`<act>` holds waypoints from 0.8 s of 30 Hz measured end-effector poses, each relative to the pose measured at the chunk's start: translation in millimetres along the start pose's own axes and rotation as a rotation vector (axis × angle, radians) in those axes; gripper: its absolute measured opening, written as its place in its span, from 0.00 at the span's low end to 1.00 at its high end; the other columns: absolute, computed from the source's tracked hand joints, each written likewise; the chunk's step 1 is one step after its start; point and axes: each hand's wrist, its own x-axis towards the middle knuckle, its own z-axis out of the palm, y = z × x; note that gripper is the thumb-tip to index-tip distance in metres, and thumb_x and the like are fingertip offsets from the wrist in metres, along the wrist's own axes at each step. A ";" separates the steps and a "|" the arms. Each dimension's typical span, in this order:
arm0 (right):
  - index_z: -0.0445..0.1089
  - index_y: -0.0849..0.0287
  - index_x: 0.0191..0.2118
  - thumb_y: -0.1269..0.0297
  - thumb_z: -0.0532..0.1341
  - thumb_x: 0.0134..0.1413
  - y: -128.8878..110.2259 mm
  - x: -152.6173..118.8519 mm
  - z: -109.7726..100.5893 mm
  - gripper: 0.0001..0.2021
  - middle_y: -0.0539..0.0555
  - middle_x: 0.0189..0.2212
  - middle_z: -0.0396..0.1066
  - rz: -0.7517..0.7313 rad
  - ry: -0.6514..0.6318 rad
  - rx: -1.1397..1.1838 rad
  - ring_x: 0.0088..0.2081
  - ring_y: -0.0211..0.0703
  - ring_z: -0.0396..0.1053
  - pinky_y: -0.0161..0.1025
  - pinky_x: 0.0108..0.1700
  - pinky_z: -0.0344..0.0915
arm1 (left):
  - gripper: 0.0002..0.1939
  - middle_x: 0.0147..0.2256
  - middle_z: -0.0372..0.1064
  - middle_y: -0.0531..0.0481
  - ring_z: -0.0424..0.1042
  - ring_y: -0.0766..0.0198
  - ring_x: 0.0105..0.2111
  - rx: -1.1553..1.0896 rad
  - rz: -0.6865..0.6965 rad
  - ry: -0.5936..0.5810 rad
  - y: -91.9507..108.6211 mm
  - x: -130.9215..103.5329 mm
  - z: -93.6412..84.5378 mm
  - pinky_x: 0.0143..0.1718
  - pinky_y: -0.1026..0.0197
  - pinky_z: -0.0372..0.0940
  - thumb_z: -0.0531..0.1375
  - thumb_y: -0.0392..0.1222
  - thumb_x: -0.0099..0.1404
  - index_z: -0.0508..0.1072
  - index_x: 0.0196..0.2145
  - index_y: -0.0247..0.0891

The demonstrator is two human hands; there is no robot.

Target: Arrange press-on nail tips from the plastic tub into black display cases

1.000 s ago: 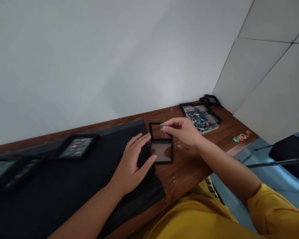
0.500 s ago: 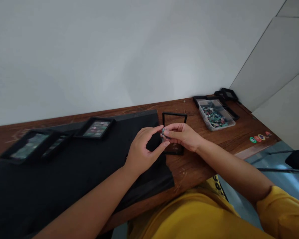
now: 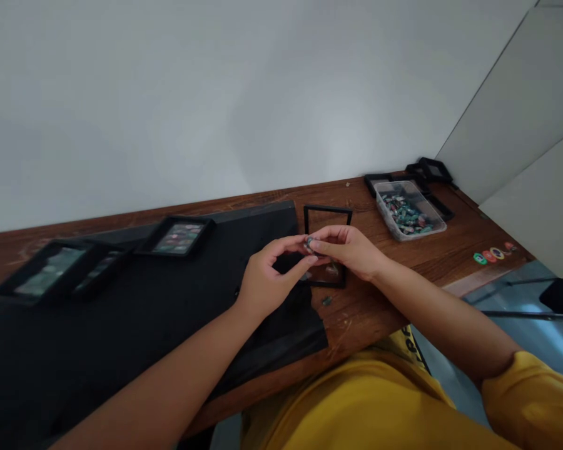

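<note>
Over a thin black frame (image 3: 327,208) on the table, both hands meet around small polished stones (image 3: 309,244). My right hand (image 3: 351,250) pinches them between thumb and fingers. From the other side, my left hand (image 3: 267,275) closes its index finger and thumb onto the same little cluster. Fingers hide most of the stones, so I cannot tell how many are held. One loose green stone (image 3: 326,301) lies on the wood just in front of the frame.
A clear plastic tub (image 3: 420,236) of green and pink stones stands to the right, with black frames (image 3: 434,169) behind it. Stone-filled black display frames (image 3: 176,236) rest on a black mat (image 3: 169,306) at left. Round stickers (image 3: 488,256) mark the table's right edge.
A green stone now lies on the wood in front of the frame, where none showed before. My hands stay together, fingers shifting slightly around the stones. The view has tilted a little.
</note>
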 end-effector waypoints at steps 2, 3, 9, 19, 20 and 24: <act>0.81 0.57 0.34 0.51 0.83 0.36 1.4 0.7 0.4 0.21 0.48 0.32 0.82 -0.010 0.000 -0.008 0.34 0.35 0.79 0.34 0.41 0.79 | 0.14 0.38 0.85 0.50 0.83 0.58 0.37 -0.017 -0.022 0.006 -1.4 1.5 0.8 0.46 0.56 0.78 0.68 0.50 0.64 0.84 0.44 0.42; 0.81 0.57 0.34 0.51 0.83 0.36 1.9 1.0 0.6 0.21 0.47 0.31 0.82 -0.011 0.003 -0.009 0.33 0.34 0.79 0.34 0.41 0.79 | 0.13 0.38 0.85 0.50 0.83 0.58 0.37 -0.019 -0.033 0.010 -2.0 2.3 1.0 0.46 0.56 0.78 0.67 0.50 0.64 0.84 0.43 0.42; 0.81 0.57 0.33 0.50 0.83 0.34 2.8 2.4 0.3 0.22 0.47 0.30 0.82 -0.014 0.029 -0.030 0.32 0.34 0.79 0.33 0.41 0.80 | 0.11 0.37 0.85 0.51 0.83 0.58 0.36 -0.013 -0.064 0.017 -1.5 4.9 -0.2 0.44 0.57 0.79 0.67 0.49 0.62 0.85 0.38 0.43; 0.78 0.58 0.36 0.54 0.82 0.39 1.5 2.1 -2.2 0.21 0.46 0.29 0.81 -0.008 0.068 -0.040 0.31 0.33 0.78 0.32 0.39 0.79 | 0.09 0.36 0.85 0.51 0.83 0.58 0.35 -0.079 -0.104 0.025 -3.2 5.5 -0.2 0.42 0.56 0.79 0.69 0.51 0.62 0.85 0.36 0.45; 0.77 0.58 0.36 0.54 0.82 0.39 0.9 2.0 -2.4 0.21 0.46 0.30 0.81 -0.012 0.081 -0.042 0.31 0.33 0.78 0.32 0.39 0.79 | 0.10 0.35 0.85 0.50 0.82 0.58 0.35 -0.089 -0.113 0.026 -3.4 5.7 -0.2 0.41 0.56 0.79 0.69 0.52 0.62 0.85 0.35 0.45; 0.77 0.57 0.37 0.55 0.81 0.42 -1.3 2.5 -4.9 0.20 0.48 0.32 0.81 -0.022 0.137 -0.077 0.31 0.34 0.78 0.34 0.38 0.79 | 0.15 0.35 0.84 0.49 0.82 0.56 0.36 -0.135 -0.167 0.028 -3.1 7.2 -1.0 0.42 0.54 0.79 0.70 0.58 0.61 0.83 0.34 0.44</act>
